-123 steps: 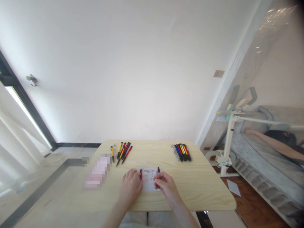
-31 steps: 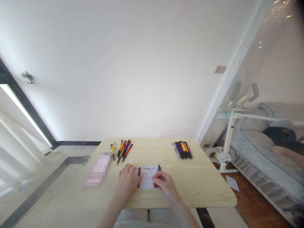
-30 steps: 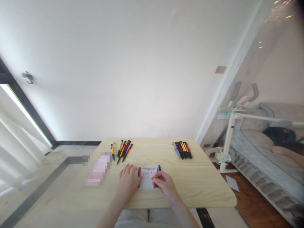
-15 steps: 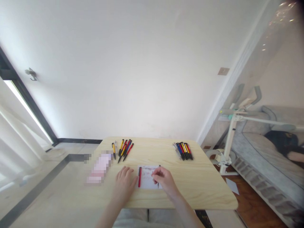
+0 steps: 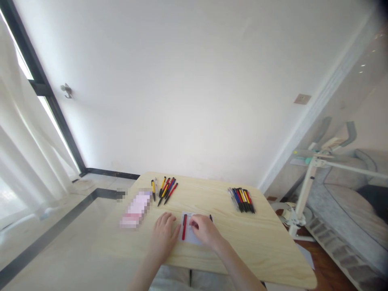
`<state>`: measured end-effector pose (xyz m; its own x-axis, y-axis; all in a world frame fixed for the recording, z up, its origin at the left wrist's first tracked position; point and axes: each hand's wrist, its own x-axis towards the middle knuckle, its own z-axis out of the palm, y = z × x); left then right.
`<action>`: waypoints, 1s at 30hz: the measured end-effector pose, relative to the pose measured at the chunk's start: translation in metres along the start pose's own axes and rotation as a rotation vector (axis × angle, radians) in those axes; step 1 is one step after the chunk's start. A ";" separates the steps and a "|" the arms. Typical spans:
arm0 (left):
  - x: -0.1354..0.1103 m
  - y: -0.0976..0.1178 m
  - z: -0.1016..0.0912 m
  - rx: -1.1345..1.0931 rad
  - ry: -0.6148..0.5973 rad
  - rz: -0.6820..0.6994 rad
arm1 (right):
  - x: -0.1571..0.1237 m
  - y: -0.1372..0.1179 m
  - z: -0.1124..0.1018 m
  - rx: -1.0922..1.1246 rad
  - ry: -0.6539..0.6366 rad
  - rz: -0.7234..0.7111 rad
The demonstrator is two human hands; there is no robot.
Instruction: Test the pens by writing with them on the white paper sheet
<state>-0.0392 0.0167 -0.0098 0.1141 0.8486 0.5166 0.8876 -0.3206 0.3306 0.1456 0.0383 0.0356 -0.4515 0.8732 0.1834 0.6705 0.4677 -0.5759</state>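
A small white sheet of paper [image 5: 192,238] with marks on it lies near the table's front edge. A red pen [image 5: 184,227] rests along its left side. My left hand [image 5: 165,232] is open, its fingers lying on the table just left of the paper. Over the paper, my right hand [image 5: 205,229] is closed in a pinch, close to the red pen; whatever its fingertips may hold is hidden. The black end of another pen [image 5: 211,218] shows behind my right hand at the paper's right side, the remainder covered by the hand.
On the back left of the wooden table [image 5: 200,194] lies a loose group of pens [image 5: 167,190] in several colours. A tighter row of pens [image 5: 242,200] is at the back right. A blurred pink item [image 5: 136,210] sits at the left edge. A white wall stands behind.
My right hand has moved left across the paper, closer to the red pen. My left hand stays beside the paper. The whole view has shifted and tilted slightly.
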 end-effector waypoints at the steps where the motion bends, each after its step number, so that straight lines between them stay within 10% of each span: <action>1: 0.000 0.000 0.000 0.001 0.001 0.000 | 0.000 0.000 0.000 -0.017 -0.011 -0.002; 21: 0.002 0.001 -0.003 0.051 -0.060 0.009 | -0.071 0.073 -0.034 0.238 0.430 0.298; 30: 0.002 -0.002 0.001 0.111 -0.069 0.084 | -0.081 0.072 -0.026 -0.137 0.403 0.237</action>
<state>-0.0409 0.0190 -0.0103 0.2167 0.8488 0.4823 0.9171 -0.3463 0.1974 0.2458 0.0047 -0.0003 -0.0315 0.9286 0.3697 0.8108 0.2401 -0.5339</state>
